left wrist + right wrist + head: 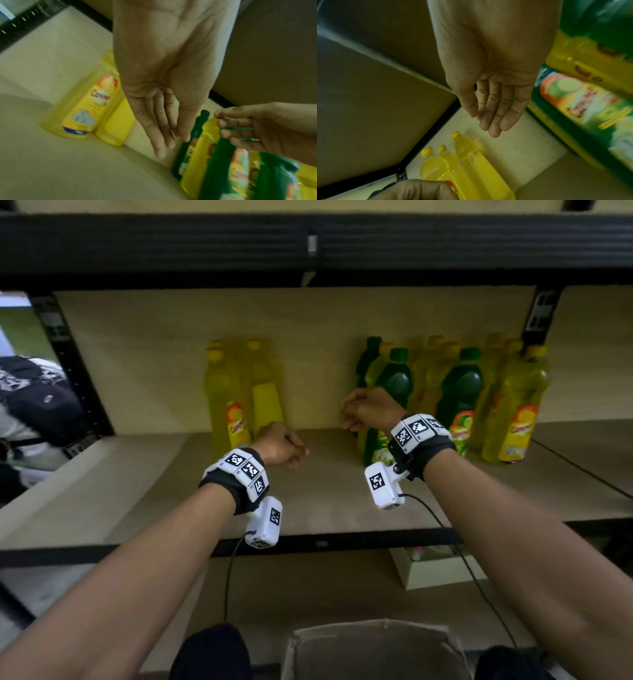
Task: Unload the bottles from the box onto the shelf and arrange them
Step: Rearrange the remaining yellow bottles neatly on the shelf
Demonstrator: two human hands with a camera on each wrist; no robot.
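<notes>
Yellow bottles (227,402) stand at the back left of the shelf (325,501); the right wrist view shows three of these yellow bottles (464,152). To the right stands a mixed group of green bottles (460,392) and yellow ones (513,412). My left hand (286,445) hovers in front of the left group, empty, with straight fingers (161,142). My right hand (364,409) is beside the leftmost green bottle (394,385), empty, with relaxed fingers (494,121). The cardboard box (373,645) sits low between my arms; its inside is not visible.
A black beam of the upper shelf (308,244) runs overhead. Black uprights (72,364) stand at the back corners. A small white box (442,571) sits on the lower shelf. A dark bag (37,402) lies beyond the left upright. A gap separates the two bottle groups.
</notes>
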